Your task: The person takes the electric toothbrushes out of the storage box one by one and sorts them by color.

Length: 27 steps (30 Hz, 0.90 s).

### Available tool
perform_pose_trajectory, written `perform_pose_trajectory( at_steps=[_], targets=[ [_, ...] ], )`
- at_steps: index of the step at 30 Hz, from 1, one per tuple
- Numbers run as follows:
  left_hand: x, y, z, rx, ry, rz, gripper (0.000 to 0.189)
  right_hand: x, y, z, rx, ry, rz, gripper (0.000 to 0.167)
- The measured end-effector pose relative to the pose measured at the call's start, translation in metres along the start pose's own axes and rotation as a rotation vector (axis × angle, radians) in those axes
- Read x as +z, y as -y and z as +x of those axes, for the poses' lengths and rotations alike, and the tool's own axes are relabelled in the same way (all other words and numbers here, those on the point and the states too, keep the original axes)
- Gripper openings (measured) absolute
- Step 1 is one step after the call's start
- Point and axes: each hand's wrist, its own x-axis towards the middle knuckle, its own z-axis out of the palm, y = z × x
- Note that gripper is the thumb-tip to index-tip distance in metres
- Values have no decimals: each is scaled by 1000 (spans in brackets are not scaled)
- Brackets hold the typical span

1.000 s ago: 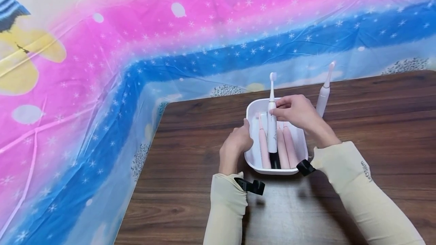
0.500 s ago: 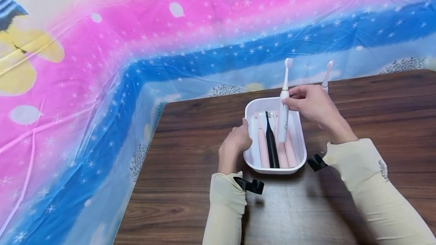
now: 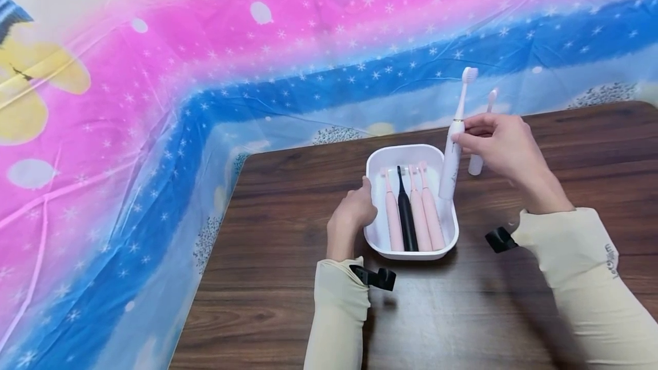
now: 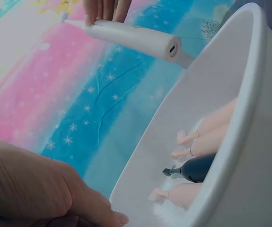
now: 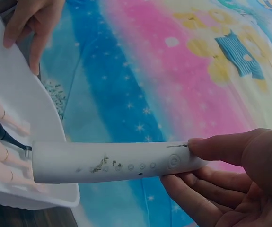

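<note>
A creased fabric sheet (image 3: 231,81), banded in pink, blue and pale tones with white snowflakes and yellow patches, hangs as the backdrop. Before it stretches one dark brown wood-grain table (image 3: 267,210), its far corners rounded, with a soft shine on the near part. Two arms in cream sleeves (image 3: 339,313) reach over it, each with a black wrist mount (image 3: 381,279). On the table sits one smooth white tray (image 3: 411,255) with rounded corners and a thick rim. The left hand (image 3: 353,208) grips the tray's left wall, thumb over the rim and index finger fairly straight outside. The right hand (image 3: 506,144) pinches a white cylindrical toothbrush (image 3: 452,156), thumb and fingers parted only by the width of its handle. Raised and slanted, bristles up, with a gold-coloured ring and a row of round buttons, it has its base near the tray's right rim. Six toothbrushes show in all: this one, a pale slim toothbrush (image 3: 476,165) upright on the table behind the right hand, and four side by side in the tray: three pale pink toothbrushes (image 3: 433,218) and a matte black toothbrush (image 3: 406,213), second from left.
</note>
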Motion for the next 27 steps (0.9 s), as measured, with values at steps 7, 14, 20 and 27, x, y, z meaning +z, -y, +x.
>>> perform_pose_trajectory(
  at_steps=[7, 14, 20, 27],
  targets=[
    [0, 1, 1, 11, 1, 3, 66, -12, -11, -1, 43, -32, 34, 52],
    [-1, 1, 0, 7, 2, -5, 66, -29, -22, -2, 78, -75, -34, 55],
    [-1, 2, -1, 8, 1, -16, 67, -33, -36, -1, 81, -126, -124, 58],
    [0, 1, -1, 8, 10, -22, 66, -32, -51, 3, 77, -181, -174, 53]
  ],
)
